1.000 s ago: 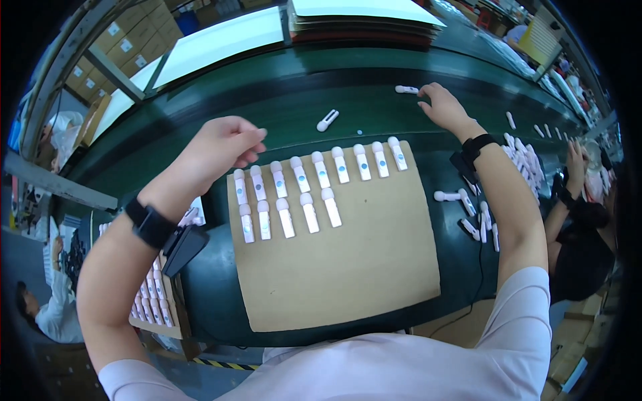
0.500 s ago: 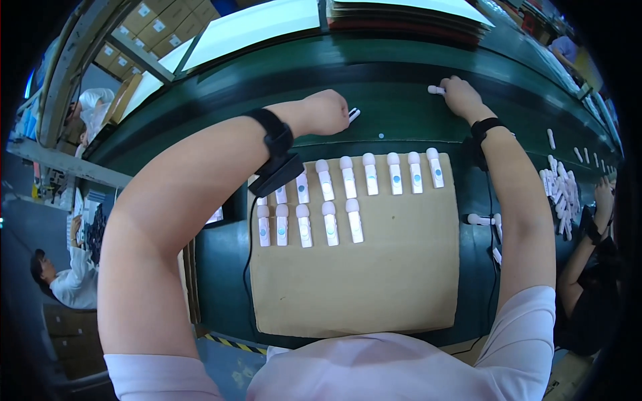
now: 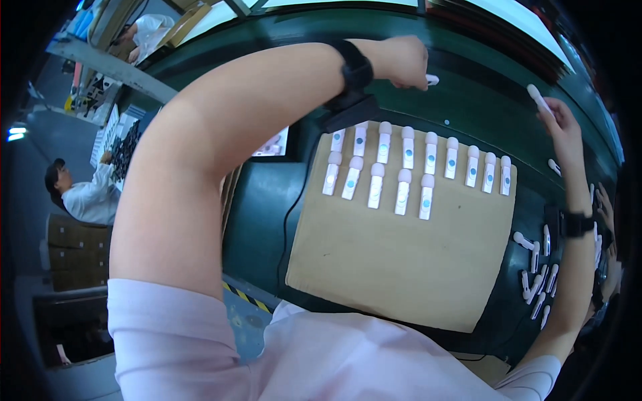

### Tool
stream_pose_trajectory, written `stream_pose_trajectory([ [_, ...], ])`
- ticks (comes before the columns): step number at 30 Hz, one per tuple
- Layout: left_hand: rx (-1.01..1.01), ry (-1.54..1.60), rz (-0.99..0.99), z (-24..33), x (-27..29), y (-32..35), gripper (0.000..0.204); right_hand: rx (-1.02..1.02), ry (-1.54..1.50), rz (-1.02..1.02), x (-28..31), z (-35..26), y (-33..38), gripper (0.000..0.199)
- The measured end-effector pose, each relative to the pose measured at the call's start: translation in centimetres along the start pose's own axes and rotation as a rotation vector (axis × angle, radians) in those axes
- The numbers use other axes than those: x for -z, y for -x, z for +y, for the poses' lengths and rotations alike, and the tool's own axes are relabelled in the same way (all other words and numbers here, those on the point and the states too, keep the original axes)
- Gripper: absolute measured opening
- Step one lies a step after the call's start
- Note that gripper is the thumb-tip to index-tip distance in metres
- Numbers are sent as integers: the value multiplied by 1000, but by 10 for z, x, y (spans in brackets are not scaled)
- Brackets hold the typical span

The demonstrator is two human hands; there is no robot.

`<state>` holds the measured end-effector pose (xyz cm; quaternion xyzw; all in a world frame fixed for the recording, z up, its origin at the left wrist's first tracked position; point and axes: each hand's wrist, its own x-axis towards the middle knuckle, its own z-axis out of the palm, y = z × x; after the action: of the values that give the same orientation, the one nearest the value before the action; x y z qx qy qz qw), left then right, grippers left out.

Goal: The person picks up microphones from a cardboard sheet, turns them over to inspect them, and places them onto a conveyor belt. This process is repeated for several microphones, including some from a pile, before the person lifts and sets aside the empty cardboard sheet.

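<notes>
Green bench (image 3: 261,214) supporting brown cardboard sheet (image 3: 394,267); two rows of pink-headed white wands (image 3: 431,158) lying across it. Left hand (image 3: 405,63) gripping white wand (image 3: 433,79), one end protruding; right hand (image 3: 563,125) pinching tilted pink-headed wand (image 3: 536,97) beyond sheet.

Looking across a long dark green worktable (image 3: 257,227), stretching away to the far side and off to the right; over at far left, catching a slanting grey metal beam (image 3: 114,69), with an open brown carton (image 3: 175,28) beyond; along the far edge on the right, running past pale flat sheets (image 3: 528,27); down left, spotting stacked brown boxes (image 3: 77,237); nearer, picking out yellow-and-black striped tape (image 3: 246,297) against blue-grey floor (image 3: 247,327); at extreme left, glowing bright white, small lights (image 3: 17,138)!
</notes>
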<state>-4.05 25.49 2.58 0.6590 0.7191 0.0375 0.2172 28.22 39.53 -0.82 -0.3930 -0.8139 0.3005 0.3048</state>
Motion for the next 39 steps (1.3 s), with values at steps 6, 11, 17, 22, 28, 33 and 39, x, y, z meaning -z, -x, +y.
stream_pose_trajectory([
  [6, -264, 384, 379, -9, 2, 117, 28, 11, -90, -2, 4, -79, 142, 27],
  [11, -271, 956, 336, -13, -40, 236, 25, 12, -466, -34, -8, -138, 255, 21],
  [17, -230, 977, 320, 1, -114, 303, 27, -83, -647, -102, -72, -162, 292, 23],
  [22, -234, 1134, 466, 12, -135, 306, 28, 49, -572, -141, -104, -172, 286, 24],
  [28, -350, 1042, 518, 11, -139, 308, 28, -32, -628, -141, -116, -187, 287, 24],
  [33, -324, 1026, 517, 14, -141, 310, 25, 32, -612, -138, -120, -187, 286, 27],
  [39, -336, 981, 476, 17, -139, 308, 24, 127, -572, -131, -123, -186, 283, 26],
])
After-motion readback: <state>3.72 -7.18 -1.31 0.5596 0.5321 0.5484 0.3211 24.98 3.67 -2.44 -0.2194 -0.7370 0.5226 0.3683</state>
